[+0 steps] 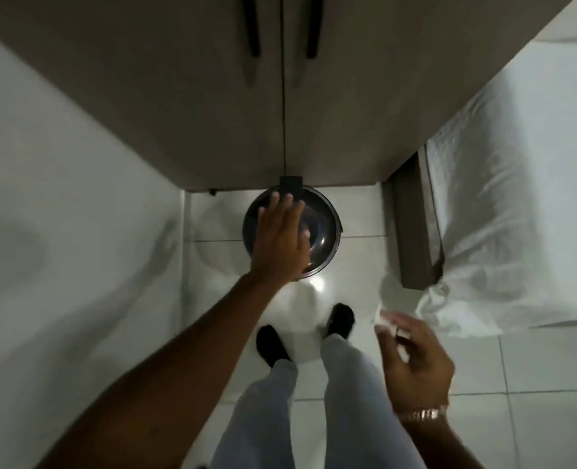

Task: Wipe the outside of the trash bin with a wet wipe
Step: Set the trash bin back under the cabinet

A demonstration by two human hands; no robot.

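A round dark metal trash bin [324,231] with a shiny domed lid stands on the white tile floor, against the foot of a brown cabinet. My left hand [280,238] is stretched out over the left half of the lid, fingers spread, holding nothing. Whether it touches the lid I cannot tell. My right hand [412,360] hangs lower right, away from the bin, with its fingers pinched on a small white wet wipe [387,318]. The bin's side wall is mostly hidden from this overhead angle.
The brown cabinet [212,113] with two dark handles rises behind the bin. A bed with white sheets [517,198] and a dark frame [412,231] lies to the right. A white wall is on the left. My legs and dark shoes [339,319] stand just before the bin.
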